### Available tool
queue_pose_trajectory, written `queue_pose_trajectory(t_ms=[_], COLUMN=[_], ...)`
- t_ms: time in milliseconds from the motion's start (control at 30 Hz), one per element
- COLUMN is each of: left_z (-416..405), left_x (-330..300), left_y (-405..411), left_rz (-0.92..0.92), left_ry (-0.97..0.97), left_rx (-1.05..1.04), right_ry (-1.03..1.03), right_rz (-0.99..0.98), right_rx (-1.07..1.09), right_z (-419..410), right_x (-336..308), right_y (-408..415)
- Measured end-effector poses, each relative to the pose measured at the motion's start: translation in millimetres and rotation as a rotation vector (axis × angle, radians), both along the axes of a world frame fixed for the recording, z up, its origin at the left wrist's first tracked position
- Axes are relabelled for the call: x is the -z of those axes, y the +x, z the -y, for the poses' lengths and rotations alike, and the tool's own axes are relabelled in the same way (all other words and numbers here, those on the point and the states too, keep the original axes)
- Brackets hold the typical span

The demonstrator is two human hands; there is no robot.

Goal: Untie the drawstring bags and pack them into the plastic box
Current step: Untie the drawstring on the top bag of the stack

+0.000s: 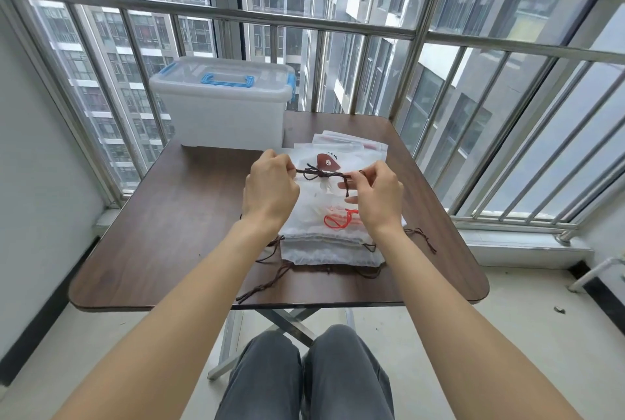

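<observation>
**Both hands pull a knotted brown cord over the stack of bags**

The dark counter [162, 233] carries the plastic box [223, 108] at its far left corner; the box is translucent white, its lid is closed, and it has a blue handle and blue clips. In front of you lies a stack of white, half-transparent drawstring bags [324, 237], with their gathered openings toward you. The brown cord [321, 175] of the top bag runs left to right, with a knot in the middle. Your left hand [270, 189] pinches its left end between closed fingers. Your right hand [375, 196] pinches the right end, while the other fingers are loosely spread.
</observation>
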State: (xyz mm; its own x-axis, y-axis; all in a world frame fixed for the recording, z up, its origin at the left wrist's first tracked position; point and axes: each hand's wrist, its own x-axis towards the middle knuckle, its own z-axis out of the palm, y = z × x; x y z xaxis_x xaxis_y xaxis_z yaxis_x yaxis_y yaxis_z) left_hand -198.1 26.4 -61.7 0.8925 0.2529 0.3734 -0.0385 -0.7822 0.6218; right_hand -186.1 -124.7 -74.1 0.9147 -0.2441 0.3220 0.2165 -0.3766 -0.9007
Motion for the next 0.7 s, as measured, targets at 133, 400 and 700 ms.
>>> queue_pose_trajectory(t_ms=[133, 400, 700], left_z=[-0.7, -7.0, -26.7], left_x=[-3.1, -1.5, -1.3], left_y=[1.3, 2.4, 8.6], left_rz=[0.015, 0.024, -0.163], left_ry=[-0.033, -0.105, -0.067], left_rx=[0.022, 0.022, 0.224], right_ry=[0.057, 0.013, -0.205], right_rz=[-0.007, -0.027, -0.275], right_rx=[0.009, 0.042, -0.12], right_z=[-0.1, -3.2, -4.5], right_x=[-2.6, 1.2, -17.3], right_y=[2.0, 5.4, 7.6])
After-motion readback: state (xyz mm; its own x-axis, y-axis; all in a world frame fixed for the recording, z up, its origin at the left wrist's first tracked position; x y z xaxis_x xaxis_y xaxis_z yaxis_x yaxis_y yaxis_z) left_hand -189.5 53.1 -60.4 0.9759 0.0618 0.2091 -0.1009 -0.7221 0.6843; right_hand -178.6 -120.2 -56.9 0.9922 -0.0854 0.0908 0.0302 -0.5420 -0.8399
